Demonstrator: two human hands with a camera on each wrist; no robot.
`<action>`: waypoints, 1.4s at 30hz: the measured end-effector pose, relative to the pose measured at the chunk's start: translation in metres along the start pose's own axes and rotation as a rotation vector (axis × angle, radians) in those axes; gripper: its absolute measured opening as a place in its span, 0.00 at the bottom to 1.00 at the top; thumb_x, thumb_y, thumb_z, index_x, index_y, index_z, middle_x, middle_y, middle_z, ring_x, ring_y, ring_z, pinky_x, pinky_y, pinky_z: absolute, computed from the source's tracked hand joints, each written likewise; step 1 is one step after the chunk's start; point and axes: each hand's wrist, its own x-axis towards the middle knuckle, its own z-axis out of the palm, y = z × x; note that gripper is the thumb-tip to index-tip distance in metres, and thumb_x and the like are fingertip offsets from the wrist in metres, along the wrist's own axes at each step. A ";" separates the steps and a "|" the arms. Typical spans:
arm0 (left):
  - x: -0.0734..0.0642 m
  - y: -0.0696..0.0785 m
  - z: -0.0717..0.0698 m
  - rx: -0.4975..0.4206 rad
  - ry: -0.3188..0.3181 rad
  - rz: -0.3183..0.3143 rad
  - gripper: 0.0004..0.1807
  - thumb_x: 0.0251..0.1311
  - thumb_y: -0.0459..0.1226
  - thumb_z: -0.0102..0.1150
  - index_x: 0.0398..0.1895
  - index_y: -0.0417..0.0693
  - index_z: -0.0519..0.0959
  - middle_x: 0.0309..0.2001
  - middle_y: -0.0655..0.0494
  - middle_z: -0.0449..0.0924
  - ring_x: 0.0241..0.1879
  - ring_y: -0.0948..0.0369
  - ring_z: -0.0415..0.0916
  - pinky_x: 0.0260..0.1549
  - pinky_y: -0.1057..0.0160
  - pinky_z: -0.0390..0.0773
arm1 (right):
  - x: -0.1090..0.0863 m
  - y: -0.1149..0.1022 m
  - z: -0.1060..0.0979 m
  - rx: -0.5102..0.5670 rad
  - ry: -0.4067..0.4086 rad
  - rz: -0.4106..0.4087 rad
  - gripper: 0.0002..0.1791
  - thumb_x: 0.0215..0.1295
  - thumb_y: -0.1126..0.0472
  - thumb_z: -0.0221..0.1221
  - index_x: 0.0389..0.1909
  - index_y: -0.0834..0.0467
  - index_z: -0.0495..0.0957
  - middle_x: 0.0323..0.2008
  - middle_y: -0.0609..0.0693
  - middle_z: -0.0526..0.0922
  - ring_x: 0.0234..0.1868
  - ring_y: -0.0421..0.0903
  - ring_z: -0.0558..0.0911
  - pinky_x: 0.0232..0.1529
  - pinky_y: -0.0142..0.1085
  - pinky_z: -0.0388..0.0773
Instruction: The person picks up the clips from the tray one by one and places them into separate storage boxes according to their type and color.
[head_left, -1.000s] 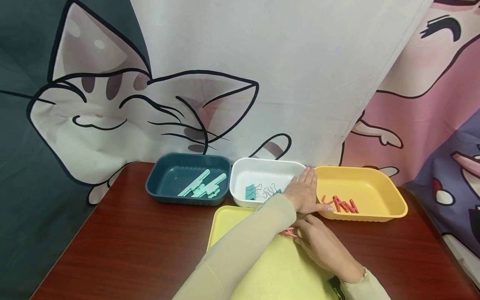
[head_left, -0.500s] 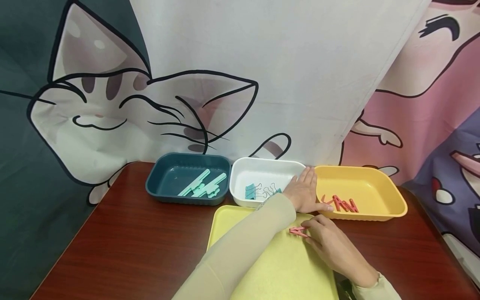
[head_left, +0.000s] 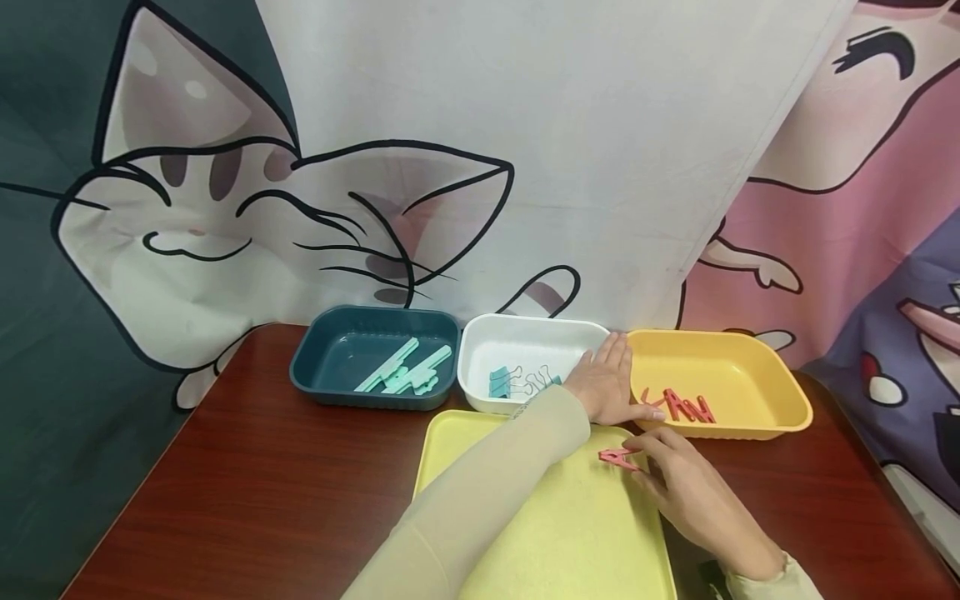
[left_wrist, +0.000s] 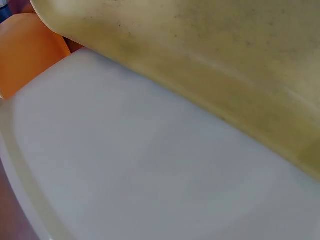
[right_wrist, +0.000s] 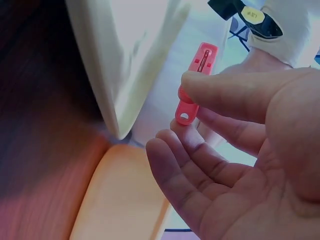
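Note:
Between thumb and fingers, my right hand (head_left: 693, 492) pinches a pinkish-red clothespin (head_left: 617, 457) above the far right part of the pale yellow tray (head_left: 570, 542). The right wrist view shows the thumb pressing the clothespin (right_wrist: 204, 56) near its middle, with the other fingers partly bent. My left hand (head_left: 606, 387) lies with fingers extended over the neighbouring rims of the white bin (head_left: 540, 333) and the yellow bin (head_left: 742, 375). Its forearm crosses the tray and hides part of it. Red clothespins (head_left: 678, 406) lie in the yellow bin. No fingers show in the left wrist view.
A dark teal bin (head_left: 341, 354) at the left holds mint-green long clips (head_left: 416, 371). Teal binder clips (head_left: 501, 382) lie in the white bin, partly hidden by the left arm. The bins stand in a row on a brown table (head_left: 247, 492) before a printed curtain (head_left: 600, 167).
My right hand has moved to the right with the clothespin, away from the left forearm, so the clothespin shows more fully. The left hand stays in place.

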 end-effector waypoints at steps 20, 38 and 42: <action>0.000 -0.001 0.001 0.013 -0.006 -0.001 0.63 0.56 0.80 0.31 0.82 0.47 0.38 0.82 0.52 0.28 0.79 0.58 0.26 0.75 0.58 0.46 | -0.010 0.022 -0.024 -0.022 0.000 0.122 0.22 0.49 0.70 0.75 0.46 0.56 0.84 0.41 0.46 0.82 0.38 0.43 0.80 0.37 0.41 0.78; -0.003 -0.001 -0.001 0.011 0.024 0.015 0.62 0.58 0.78 0.34 0.82 0.45 0.40 0.82 0.52 0.31 0.80 0.58 0.28 0.74 0.57 0.50 | -0.007 0.063 -0.035 -0.007 0.105 0.304 0.22 0.53 0.68 0.73 0.50 0.64 0.81 0.45 0.62 0.82 0.44 0.58 0.80 0.41 0.36 0.70; -0.002 -0.002 -0.002 0.012 0.023 0.022 0.62 0.57 0.79 0.33 0.82 0.45 0.40 0.82 0.51 0.30 0.80 0.57 0.28 0.74 0.57 0.49 | -0.006 0.072 -0.037 -0.007 0.093 0.352 0.22 0.55 0.67 0.73 0.51 0.65 0.81 0.45 0.65 0.81 0.44 0.60 0.80 0.39 0.44 0.73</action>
